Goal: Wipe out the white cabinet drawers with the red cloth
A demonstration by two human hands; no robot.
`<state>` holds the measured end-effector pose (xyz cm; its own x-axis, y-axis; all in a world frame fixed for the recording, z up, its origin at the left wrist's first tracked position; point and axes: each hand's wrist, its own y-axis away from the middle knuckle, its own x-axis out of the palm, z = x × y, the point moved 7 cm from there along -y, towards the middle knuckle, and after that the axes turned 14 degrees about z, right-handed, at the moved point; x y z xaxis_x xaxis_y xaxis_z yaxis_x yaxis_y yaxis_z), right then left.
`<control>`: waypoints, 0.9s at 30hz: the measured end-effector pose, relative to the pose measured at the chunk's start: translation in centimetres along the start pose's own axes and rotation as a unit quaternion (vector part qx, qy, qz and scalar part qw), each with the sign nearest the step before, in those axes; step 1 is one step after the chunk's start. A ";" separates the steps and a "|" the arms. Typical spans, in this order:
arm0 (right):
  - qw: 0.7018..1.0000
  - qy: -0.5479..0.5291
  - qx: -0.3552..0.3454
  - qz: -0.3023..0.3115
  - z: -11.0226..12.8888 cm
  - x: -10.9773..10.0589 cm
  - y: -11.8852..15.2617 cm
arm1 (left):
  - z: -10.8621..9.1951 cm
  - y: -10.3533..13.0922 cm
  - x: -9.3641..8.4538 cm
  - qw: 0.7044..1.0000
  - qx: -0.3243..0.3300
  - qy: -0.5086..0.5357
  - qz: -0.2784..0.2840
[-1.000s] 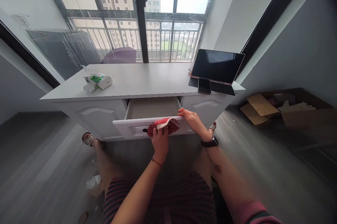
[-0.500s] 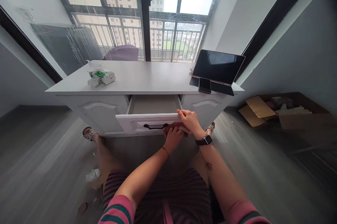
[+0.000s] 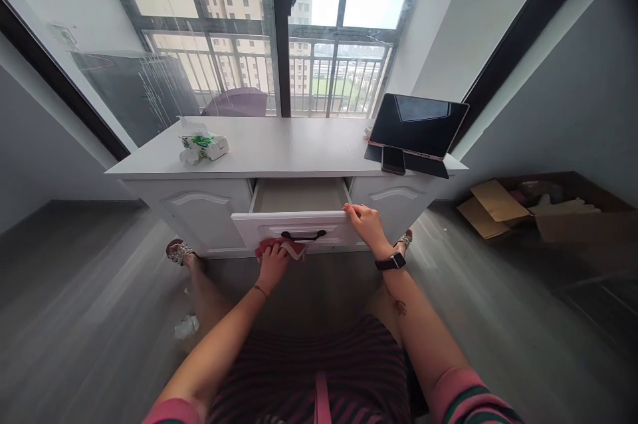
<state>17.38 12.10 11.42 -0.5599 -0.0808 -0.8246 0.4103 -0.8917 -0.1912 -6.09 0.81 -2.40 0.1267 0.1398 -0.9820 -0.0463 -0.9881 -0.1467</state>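
A white drawer (image 3: 244,227) with a dark handle (image 3: 304,236) is pulled out of the white cabinet (image 3: 209,211). My left hand (image 3: 274,264) presses a red cloth (image 3: 295,249) against the lower left of the drawer front, left of and below the handle, its fingers curled on the cloth. My right hand (image 3: 366,226), with a dark watch (image 3: 391,261) at the wrist, grips the top edge of the drawer front at its right end. The inside of the drawer (image 3: 299,198) shows a bare pale bottom.
On the cabinet top lie a tissue pack (image 3: 204,145) at left, and a tablet (image 3: 416,121) with a phone (image 3: 393,160) at right. An open cardboard box (image 3: 573,224) stands on the floor at right. Crumpled tissue (image 3: 186,327) lies by my left leg. Windows rise behind.
My left hand has slid the red cloth leftward along the drawer front, from the right end to left of the handle. My right hand keeps its hold on the drawer edge.
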 end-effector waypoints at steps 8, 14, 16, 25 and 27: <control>0.999 -0.026 -0.017 -0.023 0.1 0.1 0.1 | 8.0 2.5 -4.3 0.995 -0.087 -0.005 -0.039; 0.999 -0.032 -0.023 -0.034 0.1 0.3 0.2 | 7.8 2.6 -9.8 0.944 -0.184 0.153 -0.227; 0.999 -0.030 -0.018 -0.039 0.1 0.2 0.3 | 6.3 2.4 -10.4 0.930 -0.199 0.180 -0.250; 0.999 -0.021 -0.005 -0.029 0.5 -0.2 0.4 | -3.9 -1.7 -9.4 0.945 -0.115 0.209 -0.223; 0.999 -0.022 -0.006 -0.028 0.6 -0.2 0.4 | -6.4 -2.8 -9.0 0.962 -0.070 0.172 -0.202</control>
<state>17.24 11.46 11.83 -0.6132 -0.0497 -0.7884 0.3857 -0.8898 -0.2439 -0.79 1.95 7.64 0.4269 0.5089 -0.7475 0.2058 -0.8596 -0.4677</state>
